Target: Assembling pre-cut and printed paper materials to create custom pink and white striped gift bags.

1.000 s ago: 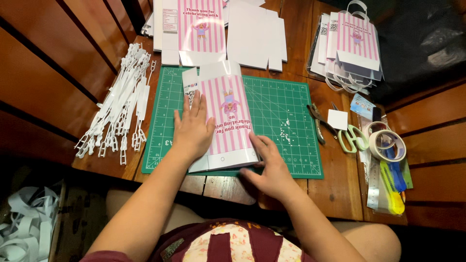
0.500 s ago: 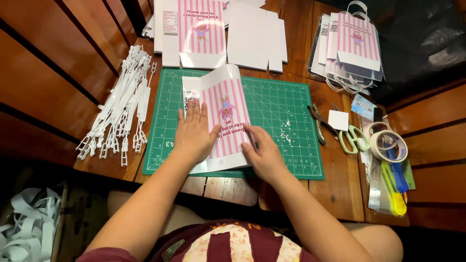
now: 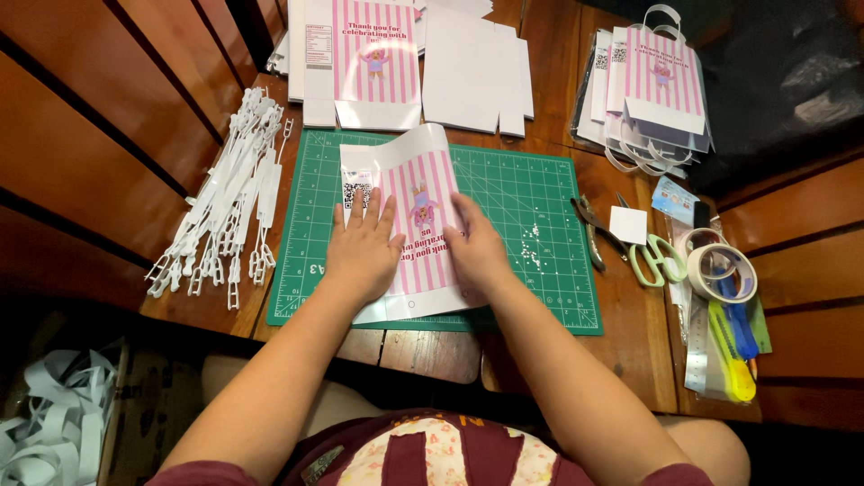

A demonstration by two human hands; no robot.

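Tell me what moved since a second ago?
The right hand slid left from the sheet's lower right corner onto the pink striped sheet. Its right side folded in toward the middle and its far edge curled up. The left hand stayed flat on the left part. The green mat, scissors and tape did not move.

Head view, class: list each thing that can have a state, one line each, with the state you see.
Striped sheet: printed side up on the mat, far edge curling up.
Mat: flat on the table.
Left hand: flat on the sheet.
Right hand: pressing the sheet.
Finished bags: stacked, lying flat.
Scissors: closed, lying on the table.
Tape roll: lying flat.
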